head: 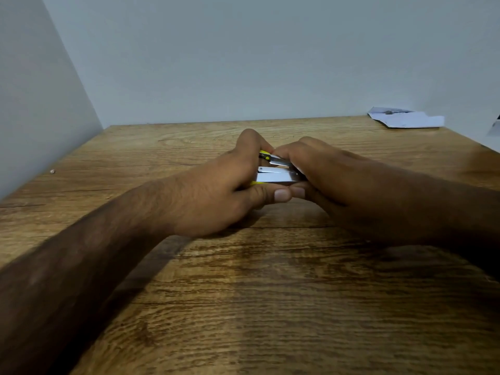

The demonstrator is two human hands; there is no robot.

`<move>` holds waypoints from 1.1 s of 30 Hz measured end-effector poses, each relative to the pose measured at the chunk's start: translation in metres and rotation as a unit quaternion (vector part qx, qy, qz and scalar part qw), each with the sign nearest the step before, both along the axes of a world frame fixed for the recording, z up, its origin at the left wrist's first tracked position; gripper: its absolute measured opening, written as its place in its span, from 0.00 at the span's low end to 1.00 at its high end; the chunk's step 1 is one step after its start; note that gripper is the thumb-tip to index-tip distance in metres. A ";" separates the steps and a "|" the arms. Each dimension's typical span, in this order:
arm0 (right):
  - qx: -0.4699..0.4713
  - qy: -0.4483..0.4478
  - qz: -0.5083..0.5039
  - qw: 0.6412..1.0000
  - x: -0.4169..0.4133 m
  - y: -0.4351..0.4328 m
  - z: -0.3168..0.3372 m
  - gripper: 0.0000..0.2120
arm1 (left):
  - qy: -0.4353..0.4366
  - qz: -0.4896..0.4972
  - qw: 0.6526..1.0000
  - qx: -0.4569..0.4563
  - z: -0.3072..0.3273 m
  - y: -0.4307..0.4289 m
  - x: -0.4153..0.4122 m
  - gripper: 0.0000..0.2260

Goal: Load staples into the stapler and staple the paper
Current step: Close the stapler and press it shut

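A small stapler (273, 176) with silver metal and yellow parts is held just above the wooden table (243, 307), near its middle. My left hand (216, 190) grips its left end, thumb underneath and fingers over the top. My right hand (324, 180) covers its right end, fingertips on the upper metal part, which is lifted slightly away from the lower bar. Most of the stapler is hidden by both hands. Folded white paper (405, 119) lies at the far right of the table, against the wall. No loose staples are visible.
A grey wall (243, 63) closes the back of the table and another wall (32, 104) runs along its left side. A tiny pale scrap (52, 171) lies near the left edge. A dark object (496, 123) shows at the right frame border.
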State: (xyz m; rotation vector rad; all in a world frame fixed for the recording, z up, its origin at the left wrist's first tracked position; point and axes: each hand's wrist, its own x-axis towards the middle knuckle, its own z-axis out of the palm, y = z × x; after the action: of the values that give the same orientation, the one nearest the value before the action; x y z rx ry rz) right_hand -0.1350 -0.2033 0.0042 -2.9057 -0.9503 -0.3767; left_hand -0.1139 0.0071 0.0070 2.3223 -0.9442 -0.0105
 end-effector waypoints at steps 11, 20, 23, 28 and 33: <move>0.048 0.018 0.023 0.998 0.000 -0.008 0.000 0.23 | 0.108 -0.035 0.989 -0.092 -0.002 -0.001 0.003 0.22; 0.139 0.019 0.027 0.990 0.002 -0.013 0.008 0.21 | 0.158 -0.034 0.976 -0.147 0.005 0.002 0.006 0.20; 0.151 0.011 0.012 0.988 0.003 -0.013 0.010 0.22 | 0.180 -0.034 0.968 -0.174 0.007 0.004 0.007 0.19; 0.170 0.003 -0.004 0.985 0.001 -0.014 0.016 0.22 | 0.221 -0.039 0.952 -0.209 0.011 0.004 0.005 0.21; 0.172 -0.007 -0.005 0.985 -0.001 -0.013 0.018 0.23 | 0.259 -0.033 0.933 -0.248 0.007 0.001 0.008 0.18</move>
State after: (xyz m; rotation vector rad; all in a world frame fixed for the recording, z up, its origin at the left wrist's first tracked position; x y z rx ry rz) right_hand -0.1356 -0.2161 0.0224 -2.5983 -0.7833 -0.5065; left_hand -0.1056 0.0085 0.0143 1.6931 -0.6564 -0.3553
